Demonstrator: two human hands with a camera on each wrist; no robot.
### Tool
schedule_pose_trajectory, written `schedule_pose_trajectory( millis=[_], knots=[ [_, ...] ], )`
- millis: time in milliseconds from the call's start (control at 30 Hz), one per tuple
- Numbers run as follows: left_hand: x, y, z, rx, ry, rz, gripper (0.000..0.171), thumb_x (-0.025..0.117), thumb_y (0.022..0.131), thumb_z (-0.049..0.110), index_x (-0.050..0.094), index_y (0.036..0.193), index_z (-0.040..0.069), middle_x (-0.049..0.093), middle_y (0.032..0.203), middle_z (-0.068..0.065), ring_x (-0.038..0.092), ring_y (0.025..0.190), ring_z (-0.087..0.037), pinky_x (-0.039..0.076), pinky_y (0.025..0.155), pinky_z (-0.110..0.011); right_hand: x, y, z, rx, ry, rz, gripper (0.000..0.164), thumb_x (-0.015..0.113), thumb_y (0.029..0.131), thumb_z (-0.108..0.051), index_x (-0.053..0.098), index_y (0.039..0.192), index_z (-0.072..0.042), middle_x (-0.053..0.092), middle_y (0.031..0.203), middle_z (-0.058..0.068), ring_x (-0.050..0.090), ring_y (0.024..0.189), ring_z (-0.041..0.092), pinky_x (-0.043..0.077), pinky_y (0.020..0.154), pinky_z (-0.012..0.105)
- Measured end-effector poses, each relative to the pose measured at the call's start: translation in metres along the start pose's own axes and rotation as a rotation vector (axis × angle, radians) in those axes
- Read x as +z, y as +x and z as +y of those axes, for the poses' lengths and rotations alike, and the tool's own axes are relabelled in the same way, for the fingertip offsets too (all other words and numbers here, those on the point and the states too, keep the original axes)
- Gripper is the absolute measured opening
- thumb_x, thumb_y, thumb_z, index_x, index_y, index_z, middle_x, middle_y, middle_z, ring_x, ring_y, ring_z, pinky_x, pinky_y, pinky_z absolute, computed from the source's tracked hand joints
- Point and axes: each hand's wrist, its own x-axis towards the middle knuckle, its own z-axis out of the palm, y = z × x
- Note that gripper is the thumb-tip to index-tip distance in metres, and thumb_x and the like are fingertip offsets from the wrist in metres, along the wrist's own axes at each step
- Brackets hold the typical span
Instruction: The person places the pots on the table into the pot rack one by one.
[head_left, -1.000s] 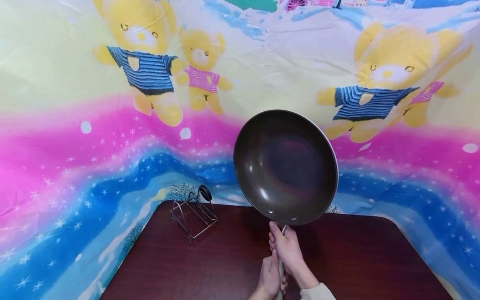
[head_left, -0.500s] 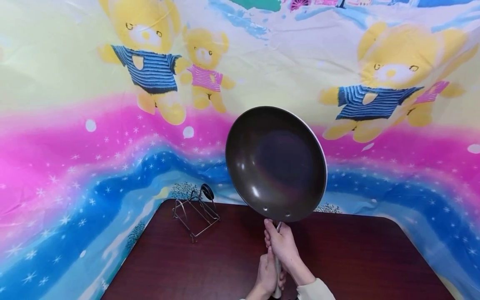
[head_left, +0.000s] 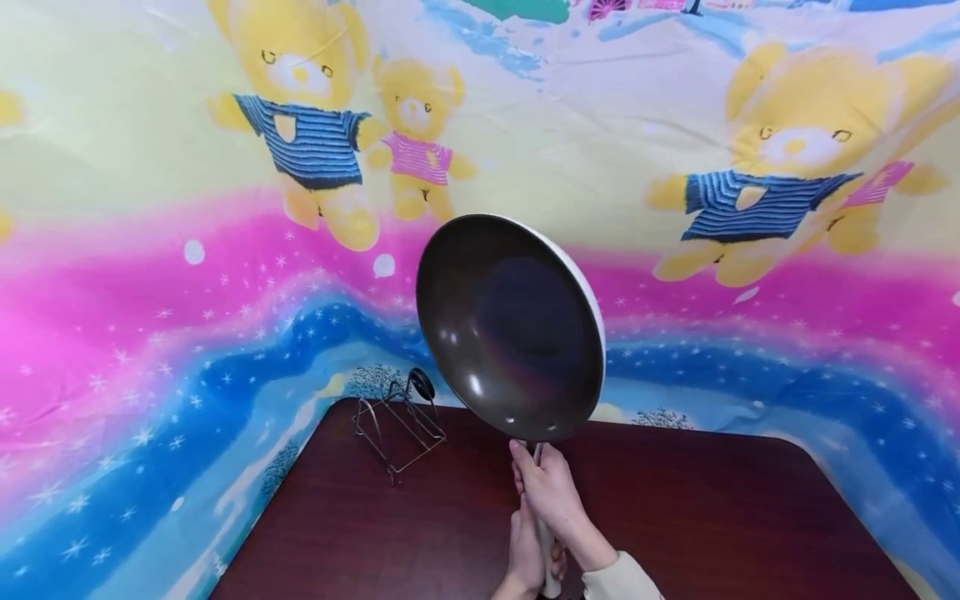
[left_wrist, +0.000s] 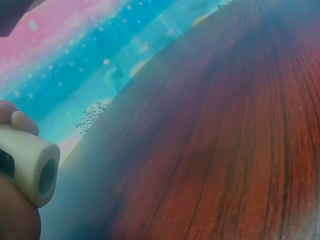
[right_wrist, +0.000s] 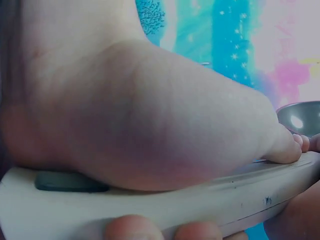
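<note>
A wok [head_left: 517, 325] with a dark inside and a pale outer side is held up above the table, its inside tilted towards me. Its cream handle [head_left: 551, 582] points down. Closest to the bowl, my right hand [head_left: 553, 493] grips the upper handle, thumb lying along it. Just below, my left hand [head_left: 527, 550] wraps the lower handle, partly behind the right wrist. The left wrist view catches the hollow handle end [left_wrist: 42, 167] with curled fingers [left_wrist: 20, 120] around it. Along the handle [right_wrist: 200, 205] in the right wrist view, a hand covers most of the scene.
A metal wire rack [head_left: 419, 456] with a black disc [head_left: 422, 384] on it stands at the table's back left. The dark red-brown table [head_left: 712, 517] has rounded back corners. A printed cloth [head_left: 150, 333] with bears hangs behind and around it.
The wok and both hands have shifted left across the view. The wok has turned, so more of its pale outer side shows on the right. Both hands keep their grip.
</note>
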Motion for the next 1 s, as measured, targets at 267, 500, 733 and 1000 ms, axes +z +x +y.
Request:
schedule_pose_trajectory(
  millis=[267,500,733,1000],
  knots=[
    [-0.005,-0.004,0.01,0.001,-0.047,-0.024,0.089,0.002,0.108,0.05,0.029,0.063,-0.021,0.023,0.047,-0.034,0.044,0.035,-0.005,0.041,0.037,-0.022,0.01,0.0,-0.006,-0.054,-0.057,-0.023,0.044,0.057,0.103,-0.041,0.056,0.079,-0.005,0.054,0.062,0.002,0.054,0.053,0.013,0.045,0.052,0.026],
    [-0.013,-0.008,0.009,-0.086,-0.154,-0.07,0.085,0.002,0.103,0.061,0.023,0.064,-0.011,0.041,0.046,0.013,0.041,0.038,-0.001,0.039,0.042,-0.021,0.023,0.001,-0.01,-0.056,-0.101,-0.03,0.041,0.057,0.104,-0.04,0.055,0.078,-0.007,0.053,0.06,-0.002,0.052,0.052,0.011,0.044,0.053,0.026],
    [-0.024,-0.012,0.007,-0.05,-0.214,-0.138,0.08,0.003,0.102,0.064,0.021,0.06,-0.001,0.041,0.047,0.014,0.04,0.04,0.0,0.032,0.041,-0.023,0.036,0.001,-0.013,-0.07,-0.12,-0.032,0.04,0.06,0.102,-0.037,0.054,0.078,-0.006,0.051,0.058,-0.002,0.05,0.05,0.009,0.042,0.051,0.025],
    [-0.034,-0.014,0.01,-0.031,-0.256,-0.173,0.085,0.017,0.095,0.08,0.022,0.058,0.004,0.04,0.047,0.014,0.034,0.04,-0.003,0.021,0.042,-0.032,0.051,0.001,-0.016,-0.117,-0.201,-0.023,0.036,0.059,0.103,-0.036,0.052,0.079,-0.01,0.05,0.061,-0.007,0.048,0.052,0.007,0.041,0.052,0.024]
  ],
)
